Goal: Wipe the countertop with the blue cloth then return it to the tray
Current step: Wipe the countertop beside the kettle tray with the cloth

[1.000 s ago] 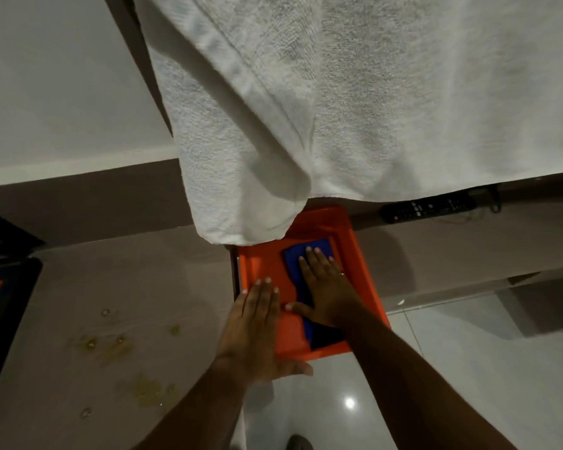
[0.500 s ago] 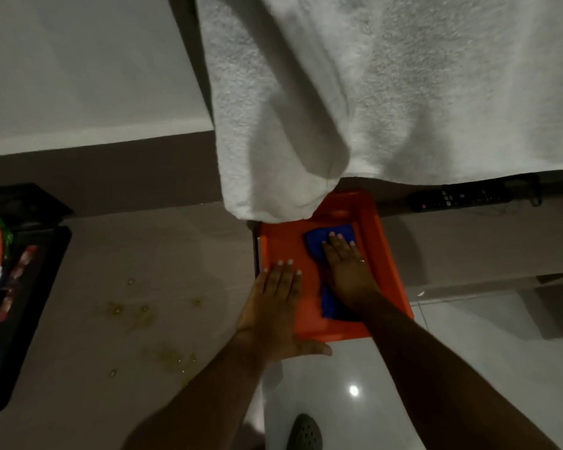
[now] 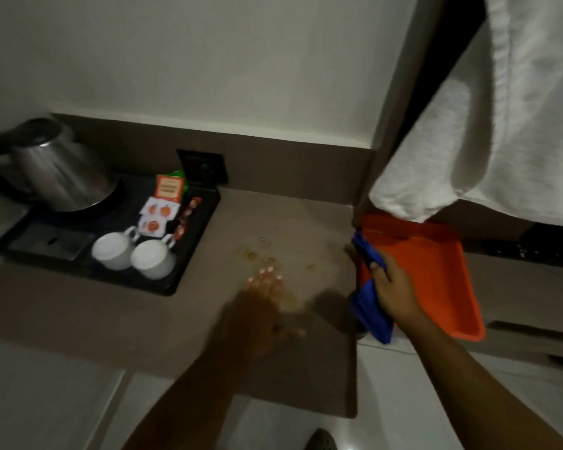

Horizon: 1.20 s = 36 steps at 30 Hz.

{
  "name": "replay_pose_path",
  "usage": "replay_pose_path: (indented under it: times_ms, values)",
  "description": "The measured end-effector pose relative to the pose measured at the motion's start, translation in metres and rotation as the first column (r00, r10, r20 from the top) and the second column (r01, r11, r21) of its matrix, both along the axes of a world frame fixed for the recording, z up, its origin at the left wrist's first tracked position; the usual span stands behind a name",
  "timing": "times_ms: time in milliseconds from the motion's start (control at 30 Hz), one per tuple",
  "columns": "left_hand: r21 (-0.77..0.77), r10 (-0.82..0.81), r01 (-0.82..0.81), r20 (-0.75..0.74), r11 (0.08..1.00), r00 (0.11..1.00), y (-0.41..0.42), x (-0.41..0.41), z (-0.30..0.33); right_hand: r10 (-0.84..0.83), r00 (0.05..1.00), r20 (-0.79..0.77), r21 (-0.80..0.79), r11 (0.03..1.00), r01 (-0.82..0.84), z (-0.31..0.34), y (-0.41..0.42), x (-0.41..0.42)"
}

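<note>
My right hand (image 3: 392, 287) grips the blue cloth (image 3: 369, 311), holding it bunched and hanging over the left rim of the orange tray (image 3: 436, 274). The tray sits at the right end of the beige countertop (image 3: 208, 313) and looks bare inside. My left hand (image 3: 262, 310) lies flat and open on the countertop, fingers spread, just below a patch of yellowish spill drops (image 3: 264, 254). The hand is blurred by motion.
A black tray (image 3: 189, 271) at the left carries a steel kettle (image 3: 56, 170), two white cups (image 3: 134, 256) and sachets (image 3: 158, 212). A white towel (image 3: 488, 125) hangs over the orange tray's far end. A remote control (image 3: 530, 251) lies to the right. Floor tiles below.
My right hand has lifted the blue cloth out of the tray toward its left rim. My left hand left the tray and moved left onto the countertop. The view swung left.
</note>
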<state>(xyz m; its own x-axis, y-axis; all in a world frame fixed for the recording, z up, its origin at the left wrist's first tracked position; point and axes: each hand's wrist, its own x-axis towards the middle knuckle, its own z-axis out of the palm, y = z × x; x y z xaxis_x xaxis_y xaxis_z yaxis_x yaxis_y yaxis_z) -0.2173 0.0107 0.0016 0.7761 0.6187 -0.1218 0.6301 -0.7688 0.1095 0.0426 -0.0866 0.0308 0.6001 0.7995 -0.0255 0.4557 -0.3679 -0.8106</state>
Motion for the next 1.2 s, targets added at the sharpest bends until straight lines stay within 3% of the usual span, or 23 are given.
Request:
replay_pose_path:
  times_ms: [133,267,400,500,600,733,833,933,1033,1100,1200]
  values:
    - [0.007,0.183,-0.184,0.039,0.983,0.982,-0.004,-0.107,-0.012,0.254,0.963,0.086,-0.134,0.961,-0.241,-0.012,0.003,-0.083]
    - [-0.039,0.375,-0.373,0.033,0.927,0.927,-0.013,-0.166,-0.016,0.396,0.888,0.234,-0.345,0.888,-0.304,-0.039,0.007,-0.137]
    - [-0.041,0.609,-0.609,-0.029,0.792,0.793,0.012,-0.196,-0.015,0.427,0.824,0.372,-0.404,0.874,-0.271,-0.06,-0.003,-0.151]
    - [-0.026,0.755,-0.755,0.012,0.655,0.655,0.034,-0.211,-0.019,0.488,0.753,0.441,-0.435,0.85,-0.296,-0.066,-0.012,-0.133]
    - [-0.053,0.841,-0.84,0.061,0.54,0.537,0.045,-0.217,-0.029,0.396,0.767,0.504,-0.444,0.881,-0.163,-0.066,0.005,-0.121]
    - [-0.072,0.892,-0.891,0.088,0.449,0.443,0.055,-0.209,-0.039,0.073,0.861,0.503,-0.457,0.868,0.193,-0.062,0.054,-0.156]
    - [-0.113,0.925,-0.918,0.074,0.38,0.373,0.061,-0.203,-0.04,0.011,0.886,0.463,-0.463,0.855,0.232,-0.06,0.066,-0.196]
    - [-0.101,0.919,-0.913,0.057,0.395,0.391,0.066,-0.2,-0.041,0.333,0.811,0.48,-0.442,0.891,-0.104,-0.067,0.041,-0.209]
    - [-0.078,0.88,-0.877,0.059,0.474,0.471,0.066,-0.203,-0.04,0.632,0.623,0.461,-0.489,0.767,-0.416,-0.065,0.008,-0.169]
    - [-0.044,0.853,-0.853,0.083,0.519,0.515,0.066,-0.204,-0.039,0.645,0.609,0.462,-0.506,0.755,-0.417,-0.064,-0.004,-0.133]
    - [-0.008,0.815,-0.82,0.113,0.573,0.568,0.065,-0.203,-0.039,0.447,0.756,0.478,-0.457,0.862,-0.22,-0.061,-0.002,-0.106]
